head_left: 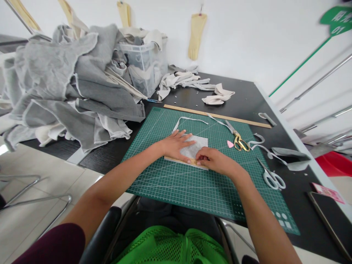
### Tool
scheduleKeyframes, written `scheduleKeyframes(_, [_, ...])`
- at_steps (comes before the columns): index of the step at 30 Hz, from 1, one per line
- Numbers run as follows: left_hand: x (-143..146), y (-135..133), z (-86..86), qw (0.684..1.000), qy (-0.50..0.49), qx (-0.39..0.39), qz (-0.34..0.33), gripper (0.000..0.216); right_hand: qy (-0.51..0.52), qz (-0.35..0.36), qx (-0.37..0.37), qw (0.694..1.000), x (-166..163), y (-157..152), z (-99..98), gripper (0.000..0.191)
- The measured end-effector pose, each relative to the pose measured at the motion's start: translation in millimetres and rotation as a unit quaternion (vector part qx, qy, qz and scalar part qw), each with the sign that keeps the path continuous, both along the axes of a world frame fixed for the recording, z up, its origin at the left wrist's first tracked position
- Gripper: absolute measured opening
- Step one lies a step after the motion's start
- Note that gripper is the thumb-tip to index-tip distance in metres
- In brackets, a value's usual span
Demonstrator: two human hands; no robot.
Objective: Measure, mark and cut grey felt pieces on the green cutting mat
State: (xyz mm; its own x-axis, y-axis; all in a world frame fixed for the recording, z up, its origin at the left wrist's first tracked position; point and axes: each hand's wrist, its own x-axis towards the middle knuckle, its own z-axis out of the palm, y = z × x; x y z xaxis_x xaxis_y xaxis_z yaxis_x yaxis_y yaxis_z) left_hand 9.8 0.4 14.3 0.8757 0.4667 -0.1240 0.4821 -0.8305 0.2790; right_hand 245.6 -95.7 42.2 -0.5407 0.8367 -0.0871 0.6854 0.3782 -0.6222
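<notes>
A small pale grey fabric piece (198, 143) lies on a green cutting mat (176, 183), with a thin wooden ruler (178, 160) under its near edge. My left hand (176, 145) lies flat on the fabric, fingers spread, pressing it down. My right hand (214, 160) is closed in a pinch at the fabric's near edge by the ruler; what it pinches is too small to make out.
Gold-handled scissors (238, 141) and a pink chalk piece (230, 144) lie right of the fabric, white-handled scissors (272, 178) farther right. A long wooden ruler (217, 116) lies along the mat's far edge. Grey fabric (77, 84) is heaped at left beside a clear bin (144, 62). Strips and scraps (192, 82) lie around the black table.
</notes>
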Motion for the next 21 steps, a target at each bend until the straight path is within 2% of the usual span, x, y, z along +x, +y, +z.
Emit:
scheduleKeyframes(9, [-3.8,0.1,6.8,0.999,0.025,-0.026,0.004,0.091,-0.003,0.03,0.029,0.999,2.6,1.1,-1.5,0.01])
scheduleKeyframes(14, [-4.1,0.4,5.0,0.999,0.021,-0.028,0.004,0.091,-0.003,0.033,0.035,0.999,0.9,-0.1,2.1,0.01])
scheduleKeyframes(21, [-3.3,2.5,-1.6,0.999,0.011,-0.022,0.04,0.082,-0.006,0.024,0.045,0.999,0.6,-0.2,1.8,0.017])
